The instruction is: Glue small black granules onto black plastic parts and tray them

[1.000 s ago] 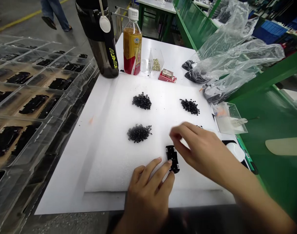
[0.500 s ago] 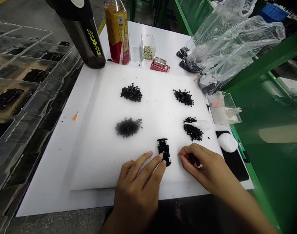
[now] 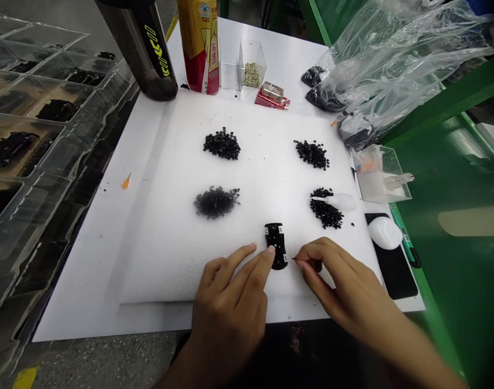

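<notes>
On the white pad point(image 3: 166, 248), left hand point(image 3: 233, 300) spread, partly hiding a black plate point(image 3: 275, 236), right hand point(image 3: 346, 281) pinching a barely visible sliver point(image 3: 294, 259)

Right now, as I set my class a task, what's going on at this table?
A person is working with bare hands on a white foam pad. The left hand rests a fingertip on a black chassis-like part. Just beside it, the right hand pinches a tiny dark piece, apart from the part. Farther up the pad lie four piles of small black pieces, a white nozzle bottle lying over the near right one.
</notes>
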### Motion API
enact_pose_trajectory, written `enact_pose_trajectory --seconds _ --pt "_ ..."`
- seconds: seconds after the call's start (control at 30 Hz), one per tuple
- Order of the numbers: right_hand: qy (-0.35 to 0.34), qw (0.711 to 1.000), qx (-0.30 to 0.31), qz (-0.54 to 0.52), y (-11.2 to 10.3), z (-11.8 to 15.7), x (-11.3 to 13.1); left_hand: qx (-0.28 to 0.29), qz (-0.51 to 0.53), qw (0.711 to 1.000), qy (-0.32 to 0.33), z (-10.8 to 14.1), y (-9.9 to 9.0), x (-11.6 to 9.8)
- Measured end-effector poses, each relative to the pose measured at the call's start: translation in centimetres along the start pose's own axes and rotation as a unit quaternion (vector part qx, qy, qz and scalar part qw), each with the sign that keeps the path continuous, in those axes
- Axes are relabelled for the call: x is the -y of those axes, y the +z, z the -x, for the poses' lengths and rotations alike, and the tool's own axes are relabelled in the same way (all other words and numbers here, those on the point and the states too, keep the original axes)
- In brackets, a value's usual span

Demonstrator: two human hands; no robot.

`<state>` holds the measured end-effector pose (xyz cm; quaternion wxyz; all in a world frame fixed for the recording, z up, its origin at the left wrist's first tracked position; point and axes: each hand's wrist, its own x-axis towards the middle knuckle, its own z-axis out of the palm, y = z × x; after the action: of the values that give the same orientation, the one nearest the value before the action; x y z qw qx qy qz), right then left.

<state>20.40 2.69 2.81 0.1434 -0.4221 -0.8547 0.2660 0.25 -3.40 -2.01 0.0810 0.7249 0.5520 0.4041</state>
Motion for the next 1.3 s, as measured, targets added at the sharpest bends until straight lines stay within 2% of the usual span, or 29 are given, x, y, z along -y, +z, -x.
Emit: enact_pose_trajectory --seconds 0.27,0.7,1.03,1.17,1.3 --pt "-0.114 0.986 0.018 0.12 1.5 -0.1 0.7 -0.01 0.025 0.999 -0.032 -0.2 0.1 0.0" --pt "-0.16 0.965 0.027 0.206 1.3 -0.9 1.7 -0.001 0.025 0.999 -0.024 0.4 0.1 0.0" --pt "-0.223 0.91 0.051 0.345 0.7 -1.8 3.5 -0.007 0.018 0.999 -0.026 0.2 0.1 0.1" --pt "-0.225 0.888 0.078 0.393 0.6 -2.0 4.4 -0.002 0.026 0.999 -0.027 0.1 0.1 0.0" --pt "-0.222 0.879 0.097 0.411 0.7 -2.2 5.0 -0.005 0.025 0.999 -0.029 0.0 0.0 0.0"
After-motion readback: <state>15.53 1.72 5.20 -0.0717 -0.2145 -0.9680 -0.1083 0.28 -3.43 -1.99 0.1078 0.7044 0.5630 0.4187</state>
